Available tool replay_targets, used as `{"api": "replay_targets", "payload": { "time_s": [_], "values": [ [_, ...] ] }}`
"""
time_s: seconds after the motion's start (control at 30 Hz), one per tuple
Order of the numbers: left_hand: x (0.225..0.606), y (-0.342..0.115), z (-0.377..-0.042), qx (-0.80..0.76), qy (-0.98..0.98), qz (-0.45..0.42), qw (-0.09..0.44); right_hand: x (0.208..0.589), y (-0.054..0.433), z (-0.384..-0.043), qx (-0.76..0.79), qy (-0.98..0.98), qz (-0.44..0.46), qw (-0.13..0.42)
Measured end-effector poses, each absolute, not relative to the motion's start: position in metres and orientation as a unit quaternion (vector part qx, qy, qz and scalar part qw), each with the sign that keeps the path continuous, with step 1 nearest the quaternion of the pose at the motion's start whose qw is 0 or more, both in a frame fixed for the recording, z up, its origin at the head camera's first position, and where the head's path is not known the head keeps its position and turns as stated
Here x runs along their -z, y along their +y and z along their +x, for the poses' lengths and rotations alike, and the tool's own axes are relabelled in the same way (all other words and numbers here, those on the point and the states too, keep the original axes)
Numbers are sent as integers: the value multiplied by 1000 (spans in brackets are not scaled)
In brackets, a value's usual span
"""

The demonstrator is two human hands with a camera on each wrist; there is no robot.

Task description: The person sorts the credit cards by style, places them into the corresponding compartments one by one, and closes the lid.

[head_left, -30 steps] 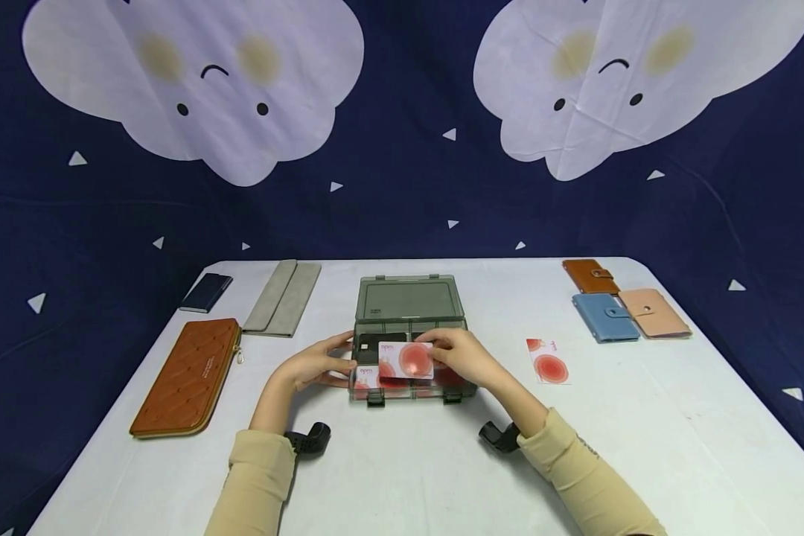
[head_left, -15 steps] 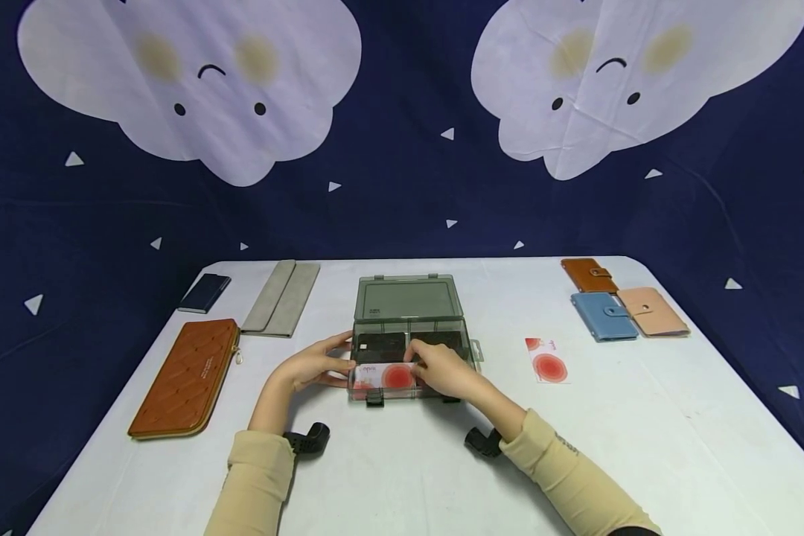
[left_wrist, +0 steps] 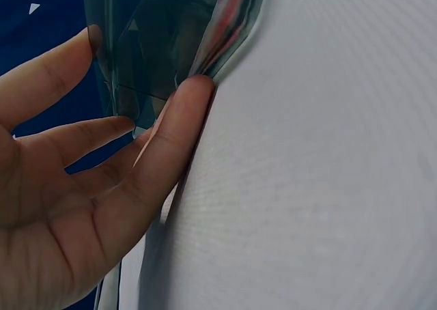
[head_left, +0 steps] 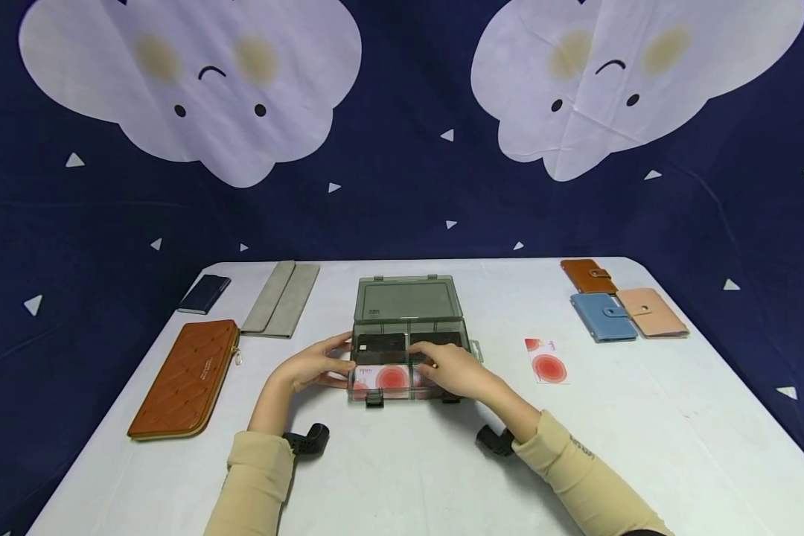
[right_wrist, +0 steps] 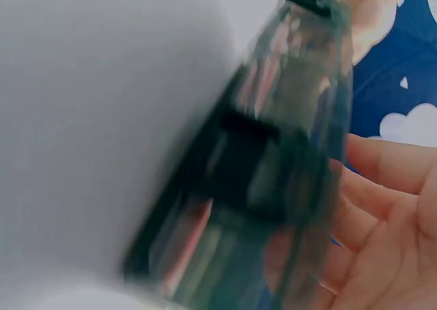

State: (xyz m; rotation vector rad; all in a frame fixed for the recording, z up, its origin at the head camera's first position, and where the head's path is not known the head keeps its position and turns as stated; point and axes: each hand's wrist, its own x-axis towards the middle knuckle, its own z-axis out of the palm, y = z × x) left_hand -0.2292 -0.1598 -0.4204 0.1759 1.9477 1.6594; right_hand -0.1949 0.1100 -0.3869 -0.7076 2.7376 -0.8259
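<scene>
A translucent grey-green divided plastic case stands on the table, its lid tipped back. My left hand rests spread fingers against its left side; in the left wrist view the fingertips touch the plastic wall. A white card with a red circle lies in the front left compartment. Black cards fill the two back compartments. My right hand reaches over the right half with no card showing in its fingers, partly hiding the front right compartment. The right wrist view, blurred, shows this hand beside the case wall.
A loose red-circle card lies right of the case. Blue, peach and brown card holders sit at the back right. On the left are a brown zip wallet, a grey folder and a dark notebook-like item.
My right hand has lowered the red-circle card into the front left compartment, let go of it and moved slightly right. The left hand has stayed at the case's side.
</scene>
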Motion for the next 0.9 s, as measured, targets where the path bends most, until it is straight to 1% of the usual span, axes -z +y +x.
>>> {"api": "replay_targets", "payload": {
  "time_s": [0.13,0.33,0.43,0.53,0.7,0.9],
  "values": [
    [421,-160,-229,-619,729,67,285,382,133,-195,299,929,-214,50],
    [424,-161,-230,-619,727,77,287,383,181,-194,274,951,-141,-13],
    [424,-161,-230,-618,728,78,285,385,205,-192,246,963,-108,-27],
    [424,-161,-229,-618,728,78,286,387,224,-190,216,973,-80,-17],
    [424,-161,-230,-619,727,77,286,390,244,-185,172,984,-44,24],
    [424,-161,-231,-622,725,78,286,394,250,-183,110,989,18,100]
  ]
}}
